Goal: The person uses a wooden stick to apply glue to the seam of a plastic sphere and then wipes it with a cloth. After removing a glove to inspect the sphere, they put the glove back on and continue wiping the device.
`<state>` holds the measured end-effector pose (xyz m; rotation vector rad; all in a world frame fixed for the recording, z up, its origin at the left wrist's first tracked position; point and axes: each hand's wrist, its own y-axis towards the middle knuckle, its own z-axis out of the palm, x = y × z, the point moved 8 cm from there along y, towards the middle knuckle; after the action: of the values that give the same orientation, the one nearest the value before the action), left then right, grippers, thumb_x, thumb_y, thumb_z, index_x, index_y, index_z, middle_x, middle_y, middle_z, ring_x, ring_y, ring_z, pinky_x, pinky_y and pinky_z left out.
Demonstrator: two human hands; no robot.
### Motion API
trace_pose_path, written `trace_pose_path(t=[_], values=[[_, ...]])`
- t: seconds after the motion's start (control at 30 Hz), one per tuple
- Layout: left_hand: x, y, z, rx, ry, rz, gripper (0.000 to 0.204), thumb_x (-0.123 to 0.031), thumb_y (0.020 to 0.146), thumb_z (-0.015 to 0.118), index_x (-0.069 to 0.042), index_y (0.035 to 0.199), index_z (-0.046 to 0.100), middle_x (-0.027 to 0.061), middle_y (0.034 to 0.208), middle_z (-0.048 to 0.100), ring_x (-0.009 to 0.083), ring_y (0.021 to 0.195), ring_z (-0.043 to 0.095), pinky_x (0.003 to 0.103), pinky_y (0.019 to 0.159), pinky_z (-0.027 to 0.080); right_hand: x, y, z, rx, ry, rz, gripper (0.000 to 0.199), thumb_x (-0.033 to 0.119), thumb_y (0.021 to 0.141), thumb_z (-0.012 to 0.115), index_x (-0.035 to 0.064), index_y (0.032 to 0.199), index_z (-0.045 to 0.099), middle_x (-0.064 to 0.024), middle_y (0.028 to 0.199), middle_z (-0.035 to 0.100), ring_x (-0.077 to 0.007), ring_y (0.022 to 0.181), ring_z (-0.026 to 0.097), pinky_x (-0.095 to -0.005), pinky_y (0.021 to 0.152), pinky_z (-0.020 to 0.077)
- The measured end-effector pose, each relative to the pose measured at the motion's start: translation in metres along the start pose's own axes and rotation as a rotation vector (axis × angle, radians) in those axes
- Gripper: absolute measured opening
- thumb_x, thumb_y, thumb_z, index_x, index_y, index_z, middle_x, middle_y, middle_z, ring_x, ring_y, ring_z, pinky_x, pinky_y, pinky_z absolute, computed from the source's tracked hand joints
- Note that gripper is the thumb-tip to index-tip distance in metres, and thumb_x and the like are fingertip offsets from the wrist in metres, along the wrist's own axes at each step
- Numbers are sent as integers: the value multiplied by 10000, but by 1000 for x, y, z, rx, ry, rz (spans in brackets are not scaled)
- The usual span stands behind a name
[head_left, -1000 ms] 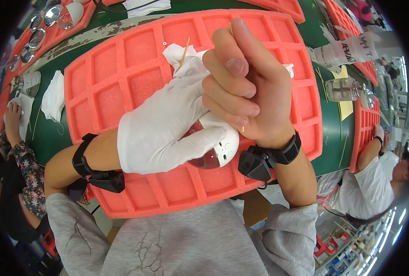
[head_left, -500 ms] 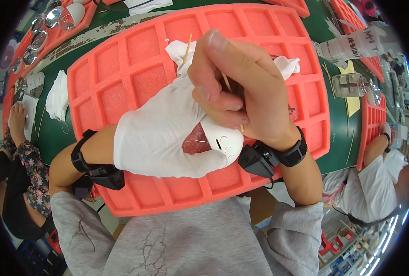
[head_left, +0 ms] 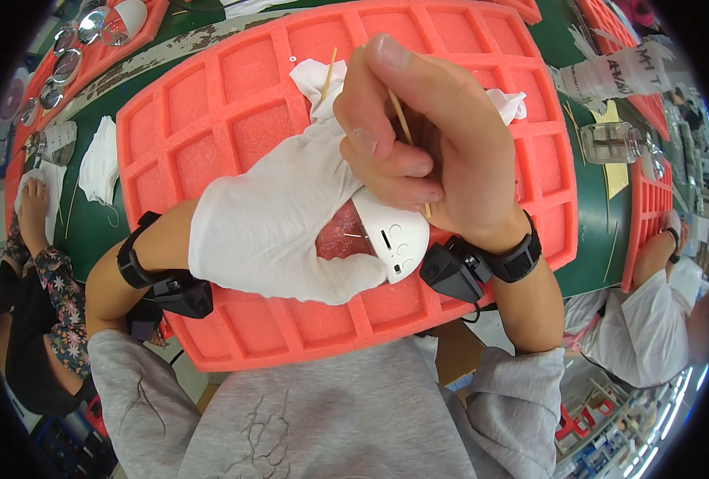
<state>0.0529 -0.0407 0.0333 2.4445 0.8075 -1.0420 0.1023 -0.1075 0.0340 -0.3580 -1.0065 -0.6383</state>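
Note:
A white cotton glove covers my left hand (head_left: pixel 270 219), whose thumb and fingers curve around a white rounded plastic housing (head_left: pixel 408 231). Raised circles, a dark slot and a small port show on the housing's near side. My bare right hand (head_left: pixel 450 148) is closed around a thin wooden stick (head_left: pixel 400 116) and hides the far part of the housing. The stick's lower end shows below my fingers, close to the housing; I cannot tell whether it touches. Both hands are above a red foam tray (head_left: pixel 211 170) with square compartments.
White cloth (head_left: pixel 306 76) lies in the tray with another wooden stick (head_left: pixel 329 72) on it. More white cloth (head_left: pixel 99 164) is at left on the green table (head_left: pixel 83 227). Glass jars (head_left: pixel 610 144) stand on both sides. Domed parts (head_left: pixel 119 30) sit far left. Co-workers' arms (head_left: pixel 649 263) flank the tray.
The housing has tipped in my left hand, so more of its ported side shows. My right hand has shifted slightly right with the stick, and more of the stick is visible.

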Motion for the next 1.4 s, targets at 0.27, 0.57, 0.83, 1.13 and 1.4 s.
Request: trace_pose_path(t=[0.27, 0.57, 0.83, 1.13, 1.4], values=[[12, 3, 3, -7, -72, 17, 959, -305, 652, 920, -49, 1452, 457, 179, 1423, 461, 362, 1337, 450, 444, 1103, 396, 12, -1, -6, 127, 294, -79, 416, 307, 1117, 243, 82, 869, 490, 32, 594, 355, -69, 410, 296, -244, 404, 283], [-16, 13, -6, -101, 245, 114, 769, -252, 610, 865, -89, 1305, 581, 178, 1271, 512, 399, 1192, 475, 511, 1035, 405, 23, -7, -15, 97, 470, -238, 379, 300, 1128, 239, 104, 927, 493, 28, 654, 385, -89, 434, 320, -265, 431, 330], [-8, 4, 3, 7, 53, 65, 734, -250, 631, 865, -129, 1309, 611, 151, 1260, 512, 421, 1209, 456, 522, 996, 430, 20, -10, -26, -1, 519, -255, 389, 326, 1134, 245, 107, 937, 499, 26, 662, 384, -93, 432, 305, -263, 430, 324], [-13, 3, -1, -50, 109, 84, 851, -321, 680, 888, -127, 1418, 511, 138, 1290, 531, 406, 1231, 490, 515, 1013, 434, 32, -13, -39, -282, -18, -160, 392, 314, 1122, 326, 60, 969, 582, 38, 659, 390, -58, 466, 294, -256, 441, 291], [-18, 9, 15, 170, 328, -60, 584, -231, 762, 792, -168, 1295, 561, 110, 1168, 578, 380, 1083, 588, 510, 874, 505, 12, -2, -54, -495, -751, -113, 229, 189, 1040, 557, -10, 1039, 669, 11, 740, 558, -47, 572, 444, -242, 521, 375]])
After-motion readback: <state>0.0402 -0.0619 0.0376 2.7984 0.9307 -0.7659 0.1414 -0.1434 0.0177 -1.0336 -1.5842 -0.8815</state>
